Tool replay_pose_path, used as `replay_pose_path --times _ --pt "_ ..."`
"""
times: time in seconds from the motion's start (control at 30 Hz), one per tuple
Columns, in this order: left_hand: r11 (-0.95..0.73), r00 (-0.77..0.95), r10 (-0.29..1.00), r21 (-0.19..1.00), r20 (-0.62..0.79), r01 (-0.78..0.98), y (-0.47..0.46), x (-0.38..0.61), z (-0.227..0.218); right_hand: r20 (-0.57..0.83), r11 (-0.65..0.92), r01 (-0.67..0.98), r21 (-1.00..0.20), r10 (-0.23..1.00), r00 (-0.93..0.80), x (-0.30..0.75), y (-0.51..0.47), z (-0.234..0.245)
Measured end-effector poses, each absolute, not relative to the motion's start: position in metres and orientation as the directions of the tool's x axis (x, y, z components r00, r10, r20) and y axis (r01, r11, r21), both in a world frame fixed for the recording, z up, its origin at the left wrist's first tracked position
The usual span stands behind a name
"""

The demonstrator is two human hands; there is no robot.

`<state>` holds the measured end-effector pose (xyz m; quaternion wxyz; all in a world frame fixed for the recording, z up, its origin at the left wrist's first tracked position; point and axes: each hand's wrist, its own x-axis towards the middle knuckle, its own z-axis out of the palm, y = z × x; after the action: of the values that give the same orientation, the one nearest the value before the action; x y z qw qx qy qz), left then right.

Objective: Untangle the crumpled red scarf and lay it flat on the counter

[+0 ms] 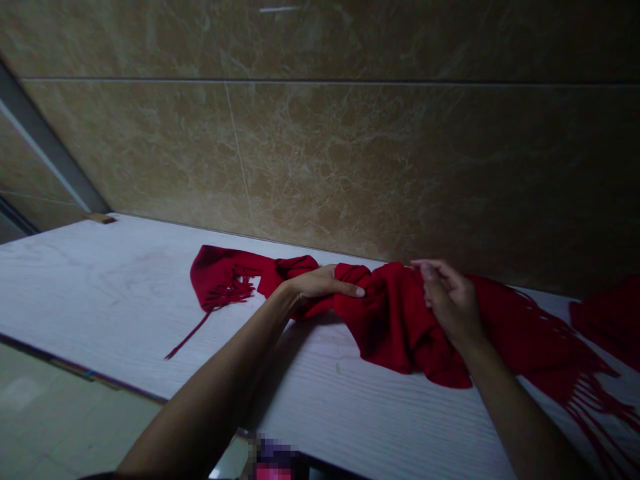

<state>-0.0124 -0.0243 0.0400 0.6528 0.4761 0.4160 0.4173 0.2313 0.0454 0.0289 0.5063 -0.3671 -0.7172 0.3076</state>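
Observation:
A red scarf (395,327) with fringed ends lies bunched along a white wood-grain surface. My left hand (323,283) is closed around its gathered middle, the thumb pointing right on top of the cloth. At the bunched part further right, my right hand (453,297) has curled fingers, with the thumb pressed toward them at the scarf's upper edge; the cloth between the fingertips is mostly hidden. One fringed end (215,280) is folded over on the left, a single strand trailing toward me. The other end spreads flat beyond my right wrist, its fringe pointing to the lower right.
A brown marbled tile wall (325,167) rises directly behind the white surface (125,280). More red cloth (610,320) lies at the right edge. A small brown block (101,218) sits in the far left corner. Tiled floor (40,407) shows below the front edge.

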Motion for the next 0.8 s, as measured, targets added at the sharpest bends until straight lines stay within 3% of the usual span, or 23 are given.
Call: replay_pose_path --times 0.1,0.2,0.47,0.8 --pt "0.173 0.296 0.948 0.969 -0.115 -0.177 -0.021 -0.007 0.037 0.569 0.745 0.196 -0.638 0.628 -0.531 0.214 0.025 0.025" --pt "0.17 0.263 0.958 0.961 -0.111 -0.216 -0.017 -0.004 0.032 0.597 0.848 0.208 -0.487 0.498 -0.63 0.2 0.019 0.014" --pt "0.4 0.243 0.915 0.812 -0.323 -0.425 -0.014 -0.007 0.035 0.6 0.885 0.23 -0.406 0.447 -0.663 0.202 0.027 0.004" --pt "0.405 0.306 0.909 0.773 -0.283 -0.488 -0.012 -0.003 0.038 0.749 0.867 0.249 -0.431 0.497 -0.439 0.203 0.025 0.018"
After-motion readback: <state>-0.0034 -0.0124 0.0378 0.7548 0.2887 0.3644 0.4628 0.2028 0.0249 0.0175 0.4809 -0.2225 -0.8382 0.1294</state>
